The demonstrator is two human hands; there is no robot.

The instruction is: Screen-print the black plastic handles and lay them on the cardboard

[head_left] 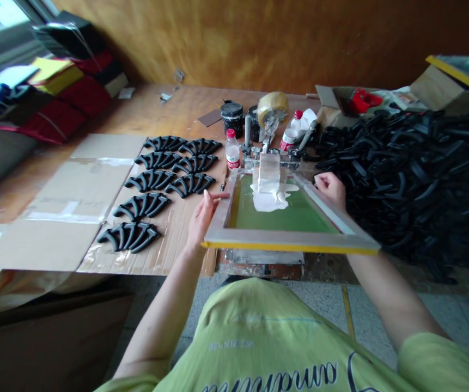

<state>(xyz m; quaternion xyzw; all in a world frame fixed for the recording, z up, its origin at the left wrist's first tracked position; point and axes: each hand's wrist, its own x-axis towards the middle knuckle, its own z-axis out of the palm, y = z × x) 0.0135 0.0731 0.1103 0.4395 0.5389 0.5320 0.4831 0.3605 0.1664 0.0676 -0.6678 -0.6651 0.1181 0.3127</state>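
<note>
My left hand (203,215) grips the left rail of a wooden screen-printing frame (291,241), with its fingers spread over the rail. My right hand (330,190) curls over the right rail. Inside the frame is a green mesh (303,218), smeared with thick white ink (269,201). A pale translucent block (269,171), possibly a squeegee, stands in the ink at the far end. Several rows of curved black moulded pieces (150,179) lie on flattened cardboard (66,218) to the left of my left hand. A large heap of similar black pieces (406,174) lies beyond my right hand.
Behind the frame stand a water bottle (232,149), black ink tins (232,116), a tape roll (273,107) and a metal hinge clamp (269,130). A wooden table (148,109) runs to an ochre wall. Red and black packages are stacked at the far left.
</note>
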